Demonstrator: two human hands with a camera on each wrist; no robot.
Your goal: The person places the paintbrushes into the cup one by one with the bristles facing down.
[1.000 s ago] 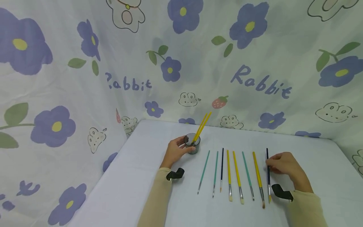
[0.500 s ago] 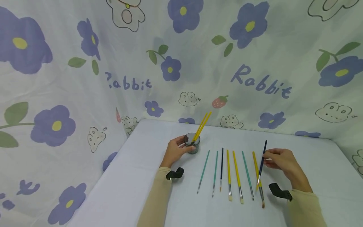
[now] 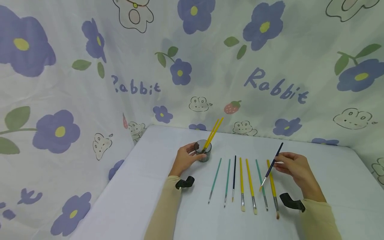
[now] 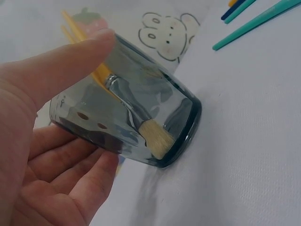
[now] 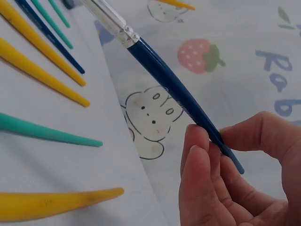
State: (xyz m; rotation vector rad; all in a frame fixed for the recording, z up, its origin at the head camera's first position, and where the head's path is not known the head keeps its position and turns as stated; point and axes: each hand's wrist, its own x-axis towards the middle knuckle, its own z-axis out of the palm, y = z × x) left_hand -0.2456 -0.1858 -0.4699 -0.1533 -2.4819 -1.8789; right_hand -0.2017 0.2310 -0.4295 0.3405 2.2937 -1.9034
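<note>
A white cloth backdrop printed with purple flowers and rabbits hangs behind the white-covered worktop. Two beige sleeves reach in over it. The left grip, a bare hand, is curled round a low, smoky-grey clear glass cup, thumb along the near side and fingers round the far side; the cup stands upright on the worktop, just left of the row. That row is seven loose brushes with teal, dark blue and yellow handles, lying apart, bristles toward the person. The right grip, also bare, pinches a slim dark-blue-handled brush by its upper handle, raised and slanting over the row's right end. Two yellow-handled brushes lean in the cup, bristles down.

To carry the held brush well, I would pinch it lightly but surely and lift its small orange-yellow tip clear of the teal-handled brush below; the two overlap in the head view, and I cannot tell whether they touch. The cup is best steadied with even pressure, since a jostle could swing the leaning handles.
</note>
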